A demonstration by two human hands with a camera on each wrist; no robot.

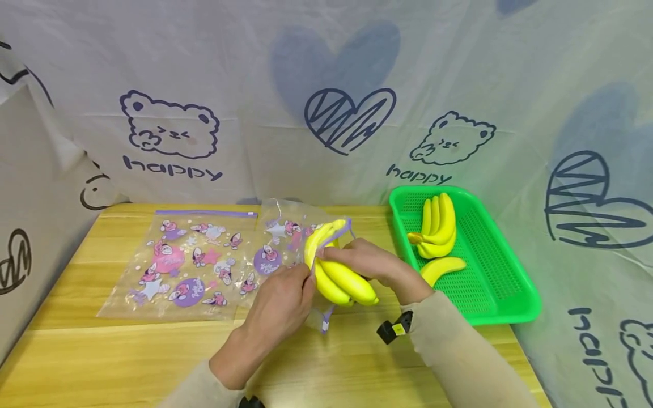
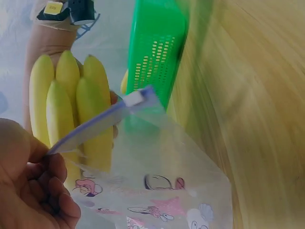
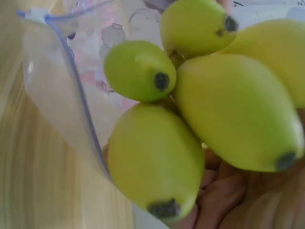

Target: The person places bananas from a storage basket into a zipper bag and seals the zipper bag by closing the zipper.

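A bunch of yellow bananas [image 1: 347, 280] is in my right hand [image 1: 371, 259], whose fingers curl round it from the right and below, as the right wrist view shows. The bunch sits partly within the mouth of a clear printed zip bag [image 1: 270, 258] with a purple seal. The banana tips stick out of the mouth, towards me. My left hand [image 1: 283, 297] pinches the bag's rim between thumb and fingers, beside the bunch. In the left wrist view the white slider [image 2: 134, 98] is at one end of the purple seal.
A second clear printed zip bag [image 1: 178, 260] lies flat on the wooden table [image 1: 153, 357] to the left. On the right stands a green basket [image 1: 502, 277] holding another banana bunch [image 1: 440, 226] and a single banana [image 1: 442, 268]. A printed cloth [image 1: 245, 102] hangs behind the table.
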